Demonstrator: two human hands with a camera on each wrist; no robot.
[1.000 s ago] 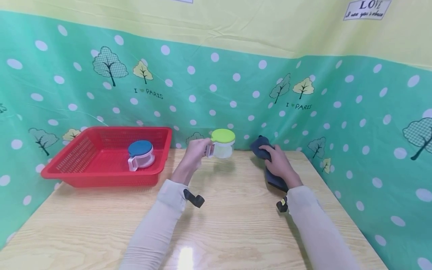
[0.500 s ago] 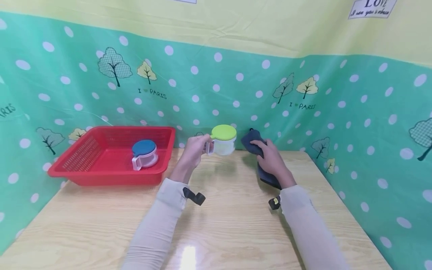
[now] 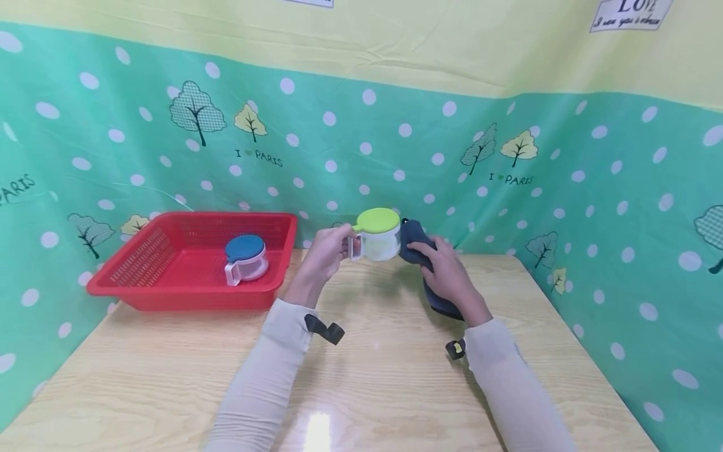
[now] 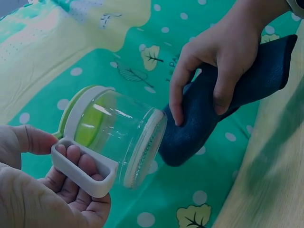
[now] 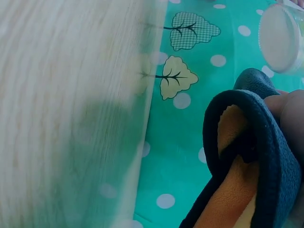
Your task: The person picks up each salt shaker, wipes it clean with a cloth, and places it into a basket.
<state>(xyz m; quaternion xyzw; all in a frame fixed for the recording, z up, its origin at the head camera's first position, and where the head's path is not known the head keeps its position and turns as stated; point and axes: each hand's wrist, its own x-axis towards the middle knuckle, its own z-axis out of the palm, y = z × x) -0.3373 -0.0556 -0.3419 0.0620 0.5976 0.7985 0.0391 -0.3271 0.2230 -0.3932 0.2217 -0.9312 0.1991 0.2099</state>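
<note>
My left hand (image 3: 329, 251) grips the white handle of a clear seasoning jar (image 3: 381, 245) with a lime-green lid, held above the table. In the left wrist view, fingers pass through the handle (image 4: 83, 173) and the thumb lies at the lid's tab. A dark blue cloth (image 3: 414, 242) is bunched in my right hand (image 3: 446, 273), its upper end close beside the jar. Whether cloth and jar touch, I cannot tell. The right wrist view shows the cloth's orange inner side (image 5: 228, 194) and the jar's round base (image 5: 279, 39).
On the left of the wooden table (image 3: 373, 370) stands a red plastic basket (image 3: 186, 300). Inside it sits a similar jar with a blue lid (image 3: 245, 247). A green and yellow printed curtain (image 3: 361, 125) hangs behind the table and along the right side.
My right hand has moved left with the cloth, bringing it from well apart to right beside the jar. The left hand holds the jar slightly higher; the view has shifted a little.
</note>
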